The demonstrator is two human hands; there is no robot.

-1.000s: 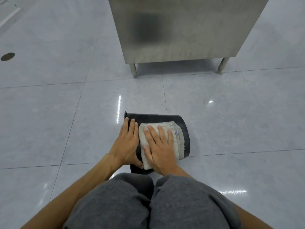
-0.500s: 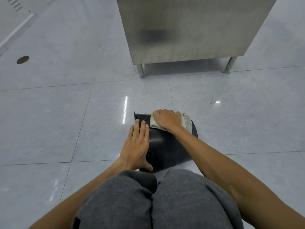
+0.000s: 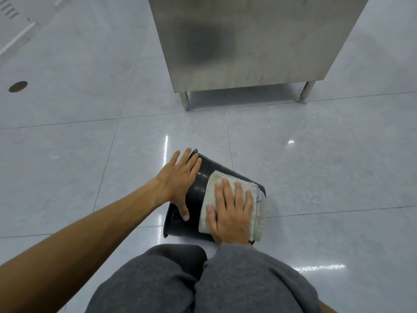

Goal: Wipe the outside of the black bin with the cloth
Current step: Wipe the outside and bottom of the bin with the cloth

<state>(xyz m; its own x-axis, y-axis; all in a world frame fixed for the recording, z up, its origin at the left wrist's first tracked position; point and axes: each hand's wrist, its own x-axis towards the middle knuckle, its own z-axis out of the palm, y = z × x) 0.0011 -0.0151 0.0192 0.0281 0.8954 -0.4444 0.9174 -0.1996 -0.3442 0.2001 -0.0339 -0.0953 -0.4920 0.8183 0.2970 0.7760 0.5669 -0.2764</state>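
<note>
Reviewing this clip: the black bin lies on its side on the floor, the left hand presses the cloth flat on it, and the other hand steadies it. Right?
Not quite: the head view shows the right hand pressing the cloth flat on the black bin, while the left hand steadies it.

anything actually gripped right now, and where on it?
No closed grip. The left hand lies flat on the black bin, open, steadying its side. The right hand presses the cloth flat against the bin's outside, fingers spread.

Black bin (image 3: 198,184); off-white cloth (image 3: 216,184); grey trousers (image 3: 180,279); pale grey tiled floor (image 3: 67,154).
</note>
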